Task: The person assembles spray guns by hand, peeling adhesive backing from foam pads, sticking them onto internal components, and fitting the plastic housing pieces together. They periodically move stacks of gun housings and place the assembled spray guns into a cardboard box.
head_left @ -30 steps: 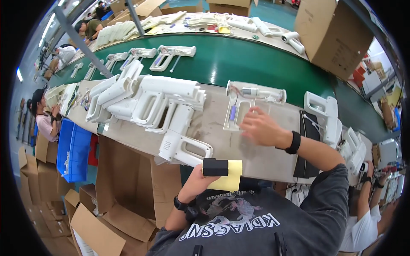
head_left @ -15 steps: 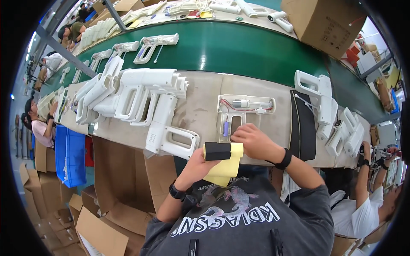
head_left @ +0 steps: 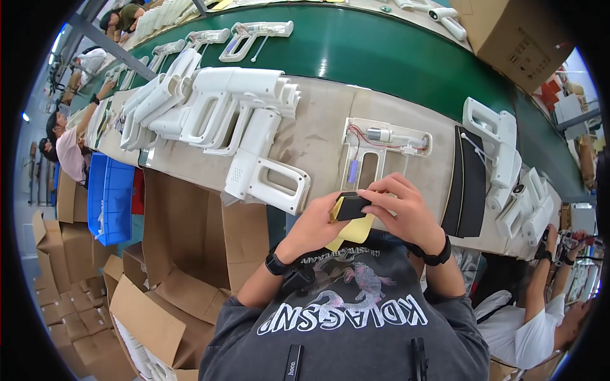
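Close in front of my chest, my left hand [head_left: 311,223] grips a black foam pad [head_left: 351,207] with yellow backing paper [head_left: 354,231] hanging below it. At the pad's right edge, my right hand [head_left: 410,208] is closed in a pinch, thumb and fingertips on the foam; the exact hold is partly hidden. Just beyond both hands lies an open white gun-shaped housing half [head_left: 424,150] on the table. Inside it are a silver motor [head_left: 380,134], red wires and a purple cylindrical cell [head_left: 352,171] at the handle.
Closed white gun-shaped housings [head_left: 270,181] are piled to the left, with more [head_left: 505,168] at the right. Dark curved strips [head_left: 462,190] lie beside the right group. Behind runs a green conveyor [head_left: 356,60] carrying open housings. Cardboard boxes [head_left: 184,216] and a blue bin [head_left: 108,197] stand lower left.
My right hand has come from beside the open housing to the black foam pad and now pinches its edge. The left hand has tilted the pad. The whole view has shifted.
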`<move>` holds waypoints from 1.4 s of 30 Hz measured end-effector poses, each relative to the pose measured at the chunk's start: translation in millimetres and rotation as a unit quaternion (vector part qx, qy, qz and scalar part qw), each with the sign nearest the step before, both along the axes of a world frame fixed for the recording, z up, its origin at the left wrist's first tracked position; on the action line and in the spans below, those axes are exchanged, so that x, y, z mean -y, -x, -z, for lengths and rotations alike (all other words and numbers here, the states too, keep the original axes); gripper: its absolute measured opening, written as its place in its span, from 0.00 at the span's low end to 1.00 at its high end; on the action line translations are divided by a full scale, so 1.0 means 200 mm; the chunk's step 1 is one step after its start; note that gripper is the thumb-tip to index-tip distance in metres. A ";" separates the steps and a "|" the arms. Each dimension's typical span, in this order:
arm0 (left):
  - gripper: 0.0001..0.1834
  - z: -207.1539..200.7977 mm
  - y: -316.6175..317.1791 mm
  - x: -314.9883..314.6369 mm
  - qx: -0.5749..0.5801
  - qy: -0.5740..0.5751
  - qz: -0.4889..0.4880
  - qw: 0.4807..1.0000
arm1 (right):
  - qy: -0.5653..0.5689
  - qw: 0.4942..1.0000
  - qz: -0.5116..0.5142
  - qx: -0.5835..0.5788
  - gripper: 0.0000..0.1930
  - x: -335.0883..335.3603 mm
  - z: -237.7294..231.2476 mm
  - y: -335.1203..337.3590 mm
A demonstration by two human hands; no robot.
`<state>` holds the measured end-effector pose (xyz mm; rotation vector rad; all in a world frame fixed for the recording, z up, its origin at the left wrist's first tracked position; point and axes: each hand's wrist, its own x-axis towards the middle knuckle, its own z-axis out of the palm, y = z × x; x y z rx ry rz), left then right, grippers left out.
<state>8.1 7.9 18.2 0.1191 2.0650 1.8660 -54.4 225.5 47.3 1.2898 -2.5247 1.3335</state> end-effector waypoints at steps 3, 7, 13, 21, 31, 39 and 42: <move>0.22 -0.01 -0.01 0.00 -0.014 0.013 0.002 1.000 | 0.002 1.000 -0.002 -0.011 0.19 0.00 0.01 0.00; 0.23 0.01 -0.02 0.00 -0.002 -0.013 -0.024 1.000 | 0.025 0.998 -0.005 0.051 0.16 0.02 0.01 -0.01; 0.22 0.01 -0.02 0.01 0.068 -0.090 -0.083 0.990 | 0.045 0.997 0.035 0.046 0.11 0.02 0.07 -0.04; 0.13 0.00 -0.01 0.01 -0.162 0.103 -0.071 0.979 | 0.078 0.966 -0.028 0.245 0.15 0.05 0.01 0.01; 0.11 -0.01 -0.02 0.02 -0.103 0.093 -0.070 0.988 | 0.114 0.857 -0.129 0.485 0.11 0.01 0.04 0.07; 0.11 -0.01 0.01 0.00 -0.054 0.081 -0.057 0.994 | 0.009 0.986 0.139 0.086 0.13 -0.06 0.11 0.46; 0.14 -0.01 0.01 0.00 -0.021 0.041 -0.087 0.995 | 0.037 0.974 0.177 0.135 0.11 -0.11 0.14 0.60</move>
